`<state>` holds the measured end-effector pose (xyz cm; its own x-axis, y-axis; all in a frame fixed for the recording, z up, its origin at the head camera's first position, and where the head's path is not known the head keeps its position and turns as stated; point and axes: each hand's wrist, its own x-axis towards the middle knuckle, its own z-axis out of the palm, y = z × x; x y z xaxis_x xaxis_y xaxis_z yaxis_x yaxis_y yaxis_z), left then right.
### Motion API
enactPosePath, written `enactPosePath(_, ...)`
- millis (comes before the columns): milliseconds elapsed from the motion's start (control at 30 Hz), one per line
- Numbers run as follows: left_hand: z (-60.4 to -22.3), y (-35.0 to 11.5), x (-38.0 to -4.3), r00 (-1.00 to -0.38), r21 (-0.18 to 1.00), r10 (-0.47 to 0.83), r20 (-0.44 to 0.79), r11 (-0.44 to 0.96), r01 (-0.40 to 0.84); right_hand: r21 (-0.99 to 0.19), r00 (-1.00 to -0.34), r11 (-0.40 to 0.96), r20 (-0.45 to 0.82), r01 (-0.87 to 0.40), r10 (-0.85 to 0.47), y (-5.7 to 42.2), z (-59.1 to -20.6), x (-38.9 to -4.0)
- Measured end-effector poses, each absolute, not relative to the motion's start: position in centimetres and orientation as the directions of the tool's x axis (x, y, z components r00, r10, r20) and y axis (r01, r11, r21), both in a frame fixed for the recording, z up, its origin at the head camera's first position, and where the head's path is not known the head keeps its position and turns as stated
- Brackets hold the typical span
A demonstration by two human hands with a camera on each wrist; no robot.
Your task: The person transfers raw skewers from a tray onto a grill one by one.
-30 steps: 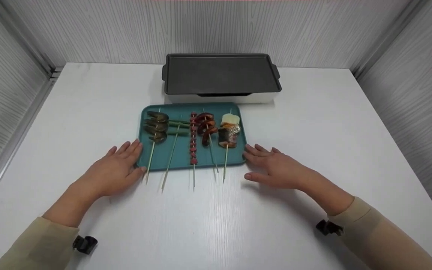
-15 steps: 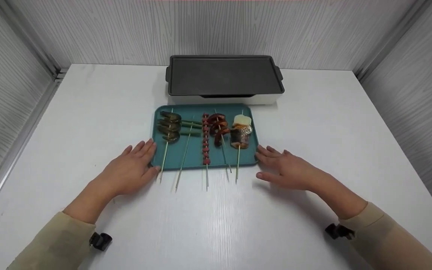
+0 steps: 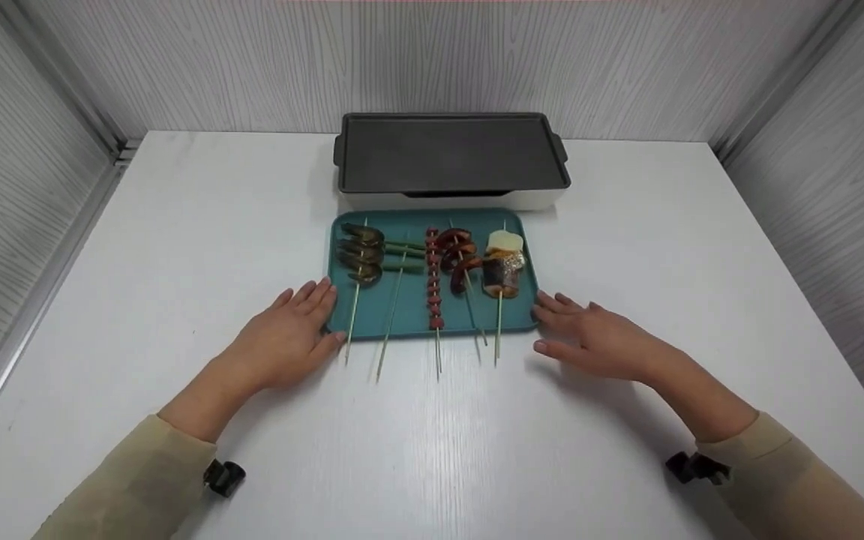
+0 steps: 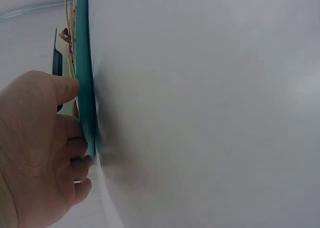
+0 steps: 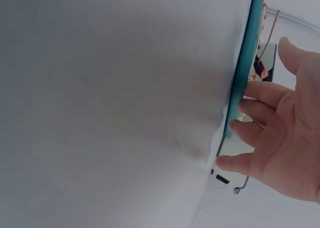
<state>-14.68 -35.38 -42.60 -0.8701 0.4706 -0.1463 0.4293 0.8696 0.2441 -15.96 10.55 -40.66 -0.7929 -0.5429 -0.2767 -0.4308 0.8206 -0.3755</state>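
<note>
A teal tray [image 3: 409, 319] lies on the white table, with several skewers across it. From left to right they bear brown shrimp-like pieces [image 3: 362, 255], green stalks [image 3: 406, 265], small red pieces [image 3: 433, 289], a reddish-brown spiral [image 3: 460, 255], and mixed chunks [image 3: 502, 274] with a white one on top. The skewers' sticks overhang the front rim. My left hand [image 3: 286, 337] touches the tray's left edge at the front corner, fingers extended. Against the right edge rests my right hand [image 3: 601, 341], its fingers straight and its thumb apart from the tray.
Just behind the tray stands a griddle [image 3: 453, 154] with a dark flat plate on a white base. Grey wood-grain panels [image 3: 432, 60] enclose the table's back and sides. A black device [image 3: 224, 478] sits at the left cuff, another black device [image 3: 697, 466] at the right.
The tray with its skewers has slid to the right along the front of the griddle. Both hands have moved right with it, staying at its two sides.
</note>
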Motion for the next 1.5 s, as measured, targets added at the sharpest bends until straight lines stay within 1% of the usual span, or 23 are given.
enactPosePath(367,-43.7,-35.0,-15.1,-0.866,0.235,0.490,-0.102,0.858,0.458,-0.378,-0.811,0.839,-0.290,-0.391,-0.508,11.3,-40.6,-16.2)
enactPosePath(667,-44.3,-35.5,-15.2,-0.869,0.230,0.486,-0.095,0.860,0.456,-0.405,-0.812,0.823,-0.262,-0.399,-0.522,11.3,-40.9,-16.0)
enactPosePath(867,-44.1,-35.6,-15.9,-0.836,0.182,0.541,-0.092,0.835,0.520,-0.417,-0.827,0.829,-0.256,-0.373,-0.501,11.5,-41.0,-15.6)
enactPosePath(1200,-43.5,-36.3,-16.6,-0.782,0.106,0.615,-0.104,0.788,0.606,-0.419,-0.833,0.836,-0.265,-0.354,-0.485,11.0,-40.9,-15.5)
enactPosePath(1400,-43.5,-36.9,-16.8,-0.772,0.122,0.623,-0.126,0.782,0.611,-0.454,-0.838,0.824,-0.253,-0.338,-0.483,10.4,-40.9,-15.6)
enactPosePath(1500,-43.5,-37.2,-16.9,-0.771,0.124,0.625,-0.122,0.780,0.613,-0.489,-0.852,0.815,-0.237,-0.312,-0.468,10.0,-41.0,-15.7)
